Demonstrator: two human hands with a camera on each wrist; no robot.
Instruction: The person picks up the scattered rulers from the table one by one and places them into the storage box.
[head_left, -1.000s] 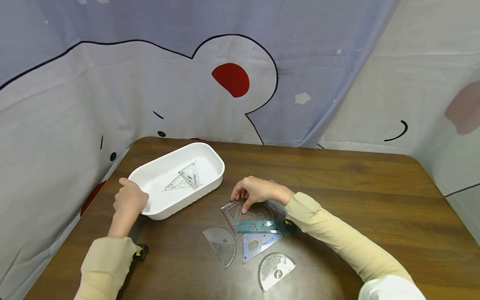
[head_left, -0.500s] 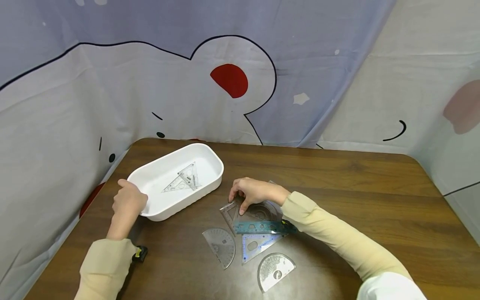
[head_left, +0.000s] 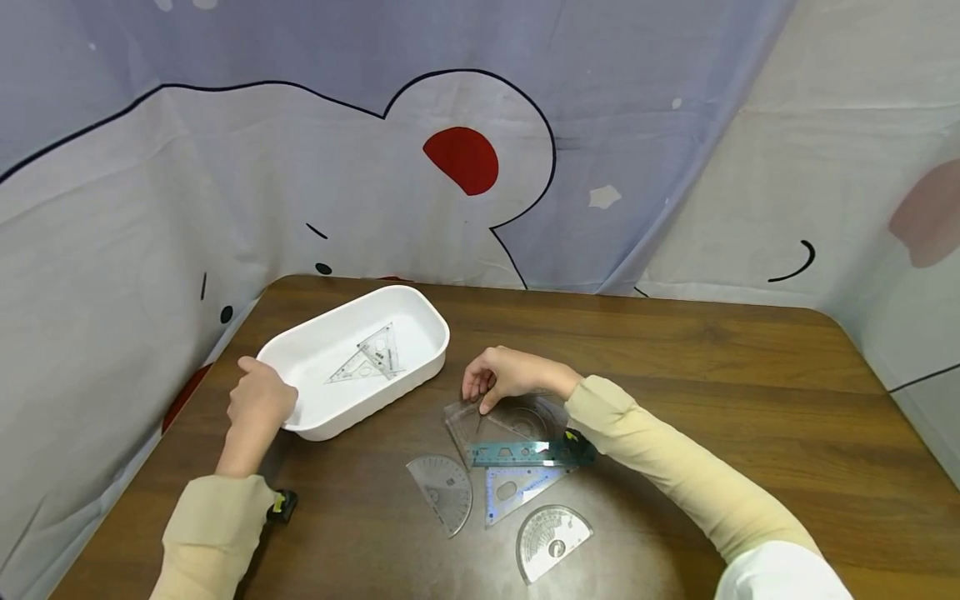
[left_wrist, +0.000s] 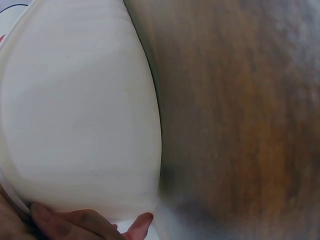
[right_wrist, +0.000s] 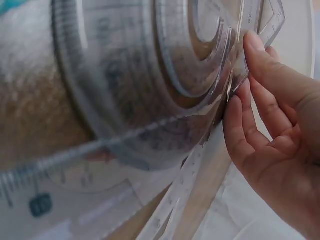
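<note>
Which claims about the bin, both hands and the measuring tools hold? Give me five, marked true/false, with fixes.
1. The left hand grips one end of the white bin. True.
2. The white bin holds two protractors. False: it holds two clear set squares.
3. The silvery protractor lies lower in the head view than the teal ruler. True.
4. The right hand is inside the white bin. False: it is outside, pinching the edge of a clear tool.
5. Both forearms are in pale yellow sleeves. True.
</note>
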